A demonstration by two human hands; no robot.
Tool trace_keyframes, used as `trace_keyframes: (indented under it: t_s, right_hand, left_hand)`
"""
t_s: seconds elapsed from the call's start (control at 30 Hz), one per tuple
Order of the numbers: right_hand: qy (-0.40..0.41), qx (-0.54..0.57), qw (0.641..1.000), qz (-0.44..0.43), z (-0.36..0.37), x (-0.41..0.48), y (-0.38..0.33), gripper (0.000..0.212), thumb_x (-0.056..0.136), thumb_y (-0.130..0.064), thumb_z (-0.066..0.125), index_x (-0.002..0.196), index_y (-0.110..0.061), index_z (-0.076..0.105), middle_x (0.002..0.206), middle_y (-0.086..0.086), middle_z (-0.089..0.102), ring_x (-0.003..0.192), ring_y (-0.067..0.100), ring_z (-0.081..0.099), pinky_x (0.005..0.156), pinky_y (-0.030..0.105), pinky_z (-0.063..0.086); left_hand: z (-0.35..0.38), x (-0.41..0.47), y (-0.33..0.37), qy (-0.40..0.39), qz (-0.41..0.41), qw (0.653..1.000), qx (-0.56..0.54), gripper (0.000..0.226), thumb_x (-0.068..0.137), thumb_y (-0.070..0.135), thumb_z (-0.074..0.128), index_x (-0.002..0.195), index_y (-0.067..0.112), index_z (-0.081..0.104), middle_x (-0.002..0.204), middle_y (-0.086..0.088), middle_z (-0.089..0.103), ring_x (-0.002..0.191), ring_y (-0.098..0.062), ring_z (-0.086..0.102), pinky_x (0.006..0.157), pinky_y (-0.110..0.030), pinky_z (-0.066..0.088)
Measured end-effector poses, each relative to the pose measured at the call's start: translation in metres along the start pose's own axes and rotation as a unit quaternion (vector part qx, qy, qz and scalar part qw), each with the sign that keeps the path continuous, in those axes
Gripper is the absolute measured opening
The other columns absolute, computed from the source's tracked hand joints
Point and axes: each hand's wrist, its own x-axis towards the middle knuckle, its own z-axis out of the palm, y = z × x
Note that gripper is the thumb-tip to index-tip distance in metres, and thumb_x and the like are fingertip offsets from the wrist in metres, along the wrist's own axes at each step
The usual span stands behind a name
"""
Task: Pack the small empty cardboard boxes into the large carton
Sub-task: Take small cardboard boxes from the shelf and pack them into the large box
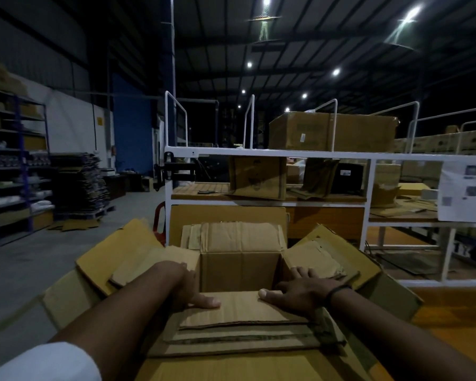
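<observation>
L hand (187, 284) fingers hidden in small box (239, 268), sheet (460, 191) txt unreadable

Single wide-angle camera on my head faces forward and slightly down, close over the large carton (116, 251), rack (270, 154) beyond.

Your large carton (99, 259) sits open, yellow-brown flaps splayed outward on all sides. One small box (239, 270) stands upright inside it at centre. Its top is open, its interior empty, and its creased flaps are folded outward over the carton's.
</observation>
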Motion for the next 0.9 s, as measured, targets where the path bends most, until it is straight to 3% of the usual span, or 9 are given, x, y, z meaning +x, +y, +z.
trace_keyframes:
  t_s: [0.13,0.3,0.4,0.57,0.73,0.9]
  right_hand:
    - [-0.002,-0.001,1.0,-0.019,-0.002,0.002,0.002,0.101,0.08,-0.096,0.007,0.159,-0.039,0.031,0.171,0.018,0.0,0.156,0.041,-0.007,0.122,0.059,-0.001]
    - [-0.003,0.003,1.0,-0.023,-0.003,0.007,0.002,0.102,0.08,-0.096,0.007,0.16,-0.038,0.031,0.171,0.018,-0.002,0.156,0.04,-0.01,0.123,0.058,-0.003]
    - [0.002,-0.005,0.999,-0.034,-0.001,0.008,0.003,0.105,0.079,-0.096,0.005,0.159,-0.036,0.034,0.172,0.017,0.004,0.157,0.039,-0.006,0.123,0.058,-0.001]
    - [0.02,-0.022,0.998,-0.06,0.001,0.012,0.004,0.122,0.066,-0.103,-0.001,0.151,-0.032,0.049,0.167,0.014,0.027,0.154,0.039,0.014,0.12,0.057,0.017]
    - [0.012,0.001,0.998,-0.068,-0.006,0.012,0.004,0.147,0.042,-0.113,0.0,0.14,-0.023,0.063,0.152,0.012,0.051,0.146,0.037,0.035,0.111,0.052,0.036]
    - [0.01,-0.013,0.998,-0.059,-0.006,0.017,0.0,0.146,0.044,-0.111,-0.003,0.136,-0.021,0.065,0.154,0.016,0.047,0.147,0.036,0.031,0.114,0.053,0.033]
  left_hand:
    - [-0.004,-0.002,-0.002,-0.002,0.003,1.0,0.013,0.145,0.053,0.108,0.04,0.166,0.022,0.01,0.173,-0.009,-0.001,0.156,-0.038,0.013,0.121,-0.056,0.023]
    - [0.001,-0.008,-0.001,0.022,0.003,0.999,0.047,0.139,0.058,0.109,0.028,0.165,0.027,-0.002,0.173,-0.007,-0.011,0.158,-0.04,0.001,0.124,-0.06,0.013]
    - [-0.001,-0.012,-0.001,0.009,-0.002,0.999,0.043,0.138,0.058,0.108,0.031,0.165,0.028,-0.001,0.173,-0.007,-0.01,0.158,-0.039,0.003,0.123,-0.059,0.014]
    - [0.002,-0.017,-0.003,0.003,0.005,1.0,0.027,0.14,0.057,0.108,0.03,0.165,0.027,-0.007,0.172,-0.005,-0.017,0.158,-0.039,-0.002,0.124,-0.059,0.011]
    - [-0.002,-0.022,0.0,-0.01,0.001,1.0,0.008,0.144,0.053,0.107,0.035,0.165,0.026,-0.006,0.172,-0.005,-0.016,0.158,-0.038,-0.001,0.124,-0.057,0.014]
    - [-0.006,-0.02,0.001,-0.009,-0.004,1.0,0.01,0.138,0.059,0.106,0.036,0.165,0.027,-0.004,0.173,-0.005,-0.013,0.158,-0.038,0.0,0.123,-0.057,0.013]
